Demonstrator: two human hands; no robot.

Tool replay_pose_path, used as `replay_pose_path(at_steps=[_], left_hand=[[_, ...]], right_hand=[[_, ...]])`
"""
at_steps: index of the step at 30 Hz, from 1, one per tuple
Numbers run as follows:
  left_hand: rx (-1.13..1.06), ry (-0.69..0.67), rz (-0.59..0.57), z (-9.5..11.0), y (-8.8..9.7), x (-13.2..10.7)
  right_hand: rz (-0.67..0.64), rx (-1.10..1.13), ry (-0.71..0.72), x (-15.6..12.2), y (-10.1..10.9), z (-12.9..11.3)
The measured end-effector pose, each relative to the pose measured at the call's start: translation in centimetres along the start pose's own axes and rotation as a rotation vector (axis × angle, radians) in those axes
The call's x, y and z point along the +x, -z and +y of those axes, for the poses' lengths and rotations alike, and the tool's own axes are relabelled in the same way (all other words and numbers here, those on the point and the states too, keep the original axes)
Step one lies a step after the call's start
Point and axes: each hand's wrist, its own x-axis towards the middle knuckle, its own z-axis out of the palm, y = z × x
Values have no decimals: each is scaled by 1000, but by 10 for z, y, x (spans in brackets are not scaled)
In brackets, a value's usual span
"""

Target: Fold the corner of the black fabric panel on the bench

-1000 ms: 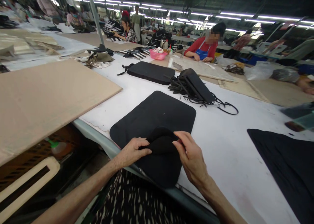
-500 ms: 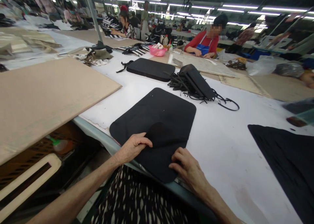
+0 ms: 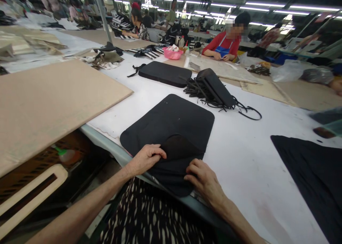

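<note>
A black fabric panel (image 3: 171, 124) with rounded corners lies flat on the white table (image 3: 240, 155), its near end hanging over the table's front edge. A smaller black piece (image 3: 179, 148) rests on its near part. My left hand (image 3: 145, 158) curls its fingers around the left edge of that small piece. My right hand (image 3: 204, 181) lies with fingers bent, pressing down on the panel's near right corner.
A tan board (image 3: 50, 101) lies at left. Behind are a black pad (image 3: 165, 73) and a stack of black pieces with straps (image 3: 216, 91). Dark cloth (image 3: 312, 176) covers the right. People work at the far tables, one in red (image 3: 224, 46).
My right hand let go of the raised small piece and came down onto the panel's near corner. The small piece now lies flatter. My left hand stayed in place.
</note>
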Motion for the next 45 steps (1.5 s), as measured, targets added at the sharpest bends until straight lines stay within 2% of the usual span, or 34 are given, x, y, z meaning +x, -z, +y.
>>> replay_pose_path(at_steps=[6, 9, 15, 21, 24, 26, 28, 29, 31, 33, 35, 40, 45], left_hand=[[2, -23, -14, 0, 0, 1], [32, -33, -23, 0, 0, 0], [78, -16, -62, 6, 5, -6], [105, -16, -54, -1, 2, -2], [-7, -9, -22, -1, 0, 0], [-58, 9, 7, 0, 0, 0], [-50, 25, 40, 1, 0, -1], [-35, 34, 64, 1, -1, -1], [-18, 56, 113, 1, -2, -2], [-26, 65, 140, 0, -2, -3], [-47, 48, 137, -2, -3, -3], [-94, -32, 95, -10, -3, -2], [30, -53, 3, -9, -3, -1]], right_hand=[[76, -159, 36, 8, -7, 1], [99, -101, 47, 12, -3, 1], [112, -24, -34, 20, -1, 3], [154, 17, -152, 26, -6, 3], [321, 106, -186, 19, -5, 6], [483, 87, -138, 9, -6, 9], [565, 30, -51, -3, -7, 11], [541, 11, -9, -9, -8, 11], [388, -1, 43, -16, -9, 8], [207, 10, 45, -18, -8, 3], [127, 41, 13, -15, -8, -1], [114, 12, -26, -4, -11, -2], [143, -153, 15, -2, -14, -1]])
